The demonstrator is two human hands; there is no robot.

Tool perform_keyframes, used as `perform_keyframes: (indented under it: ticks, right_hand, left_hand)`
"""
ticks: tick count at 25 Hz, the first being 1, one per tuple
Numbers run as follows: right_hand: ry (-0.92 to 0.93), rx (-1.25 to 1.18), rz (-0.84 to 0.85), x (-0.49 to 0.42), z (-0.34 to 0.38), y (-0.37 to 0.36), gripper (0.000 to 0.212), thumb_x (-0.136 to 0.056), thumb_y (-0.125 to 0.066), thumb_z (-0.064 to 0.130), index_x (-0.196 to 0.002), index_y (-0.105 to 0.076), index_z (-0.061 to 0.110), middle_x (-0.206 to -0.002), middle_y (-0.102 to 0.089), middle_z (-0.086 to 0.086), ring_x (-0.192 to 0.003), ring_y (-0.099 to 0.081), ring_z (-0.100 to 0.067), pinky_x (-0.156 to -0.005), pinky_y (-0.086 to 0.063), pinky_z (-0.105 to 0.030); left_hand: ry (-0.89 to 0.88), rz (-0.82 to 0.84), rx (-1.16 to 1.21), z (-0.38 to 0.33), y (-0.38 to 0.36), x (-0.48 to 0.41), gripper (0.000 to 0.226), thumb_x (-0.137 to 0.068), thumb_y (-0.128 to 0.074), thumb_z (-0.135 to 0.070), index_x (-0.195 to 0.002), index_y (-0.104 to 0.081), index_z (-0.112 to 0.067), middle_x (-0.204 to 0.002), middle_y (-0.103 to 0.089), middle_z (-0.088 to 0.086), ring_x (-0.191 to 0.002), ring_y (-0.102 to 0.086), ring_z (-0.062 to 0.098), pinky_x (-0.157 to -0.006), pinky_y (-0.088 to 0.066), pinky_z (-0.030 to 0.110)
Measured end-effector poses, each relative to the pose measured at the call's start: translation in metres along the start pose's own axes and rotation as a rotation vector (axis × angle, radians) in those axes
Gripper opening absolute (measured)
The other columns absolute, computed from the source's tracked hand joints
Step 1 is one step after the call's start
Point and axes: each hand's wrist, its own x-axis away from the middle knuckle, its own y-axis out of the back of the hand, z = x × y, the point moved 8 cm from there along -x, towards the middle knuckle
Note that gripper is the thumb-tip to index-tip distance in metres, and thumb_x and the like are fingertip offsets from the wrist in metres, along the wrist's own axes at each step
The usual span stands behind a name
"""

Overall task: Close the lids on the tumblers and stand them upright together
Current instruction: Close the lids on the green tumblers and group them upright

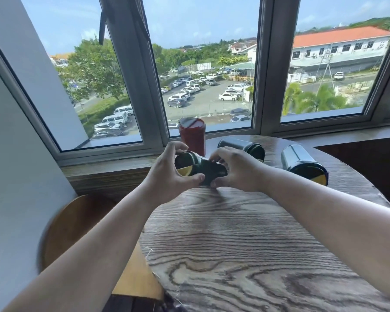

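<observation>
I hold a dark tumbler (200, 168) sideways just above the far left part of the round wooden table (245, 244). My left hand (169, 176) wraps its lid end, where a yellow patch shows. My right hand (236, 170) grips its other end. A red tumbler (193, 136) stands upright behind my hands, near the window, with a dark lid on top. Two more dark tumblers lie on their sides: one (241, 146) at the table's far edge, another (304, 164) to the right, its black-and-yellow lid facing me.
A window with grey frames (267, 86) runs behind the table above a wooden sill (104, 174). A wooden chair seat (81, 233) sits below left of the table. A white wall (14, 176) stands on the left.
</observation>
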Motion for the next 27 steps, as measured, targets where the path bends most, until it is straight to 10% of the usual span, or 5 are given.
perform_keyframes:
  ticks: [6, 13, 27]
  right_hand:
    - [-0.067, -0.367, -0.124, -0.004, -0.001, 0.011, 0.062, -0.068, -0.092, 0.033, -0.120, -0.060, 0.022, -0.109, -0.069, 0.008, -0.099, -0.067, -0.009, -0.086, -0.059, -0.038]
    - [-0.085, -0.450, -0.159, 0.003, -0.007, 0.028, 0.075, -0.068, -0.087, 0.051, -0.131, -0.055, 0.026, -0.119, -0.067, 0.005, -0.105, -0.066, -0.012, -0.088, -0.058, -0.032]
    - [-0.208, -0.561, -0.208, 0.011, -0.019, 0.028, 0.054, -0.085, -0.079, 0.028, -0.131, -0.054, 0.017, -0.115, -0.065, 0.000, -0.106, -0.064, -0.013, -0.087, -0.055, -0.026]
  left_hand:
    - [-0.046, -0.066, -0.063, -0.021, 0.002, -0.028, 0.064, -0.067, -0.090, -0.052, -0.119, -0.062, -0.027, -0.116, -0.059, -0.009, -0.105, -0.057, 0.005, -0.082, -0.041, 0.011]
    - [0.014, -0.008, 0.135, -0.004, -0.007, -0.033, 0.078, -0.057, -0.087, -0.070, -0.121, -0.068, -0.031, -0.117, -0.070, -0.008, -0.107, -0.069, 0.011, -0.092, -0.061, 0.042]
    - [0.151, 0.039, 0.417, 0.010, -0.014, -0.034, 0.059, -0.066, -0.094, -0.031, -0.119, -0.072, -0.017, -0.112, -0.078, 0.004, -0.099, -0.077, 0.022, -0.098, -0.058, 0.050]
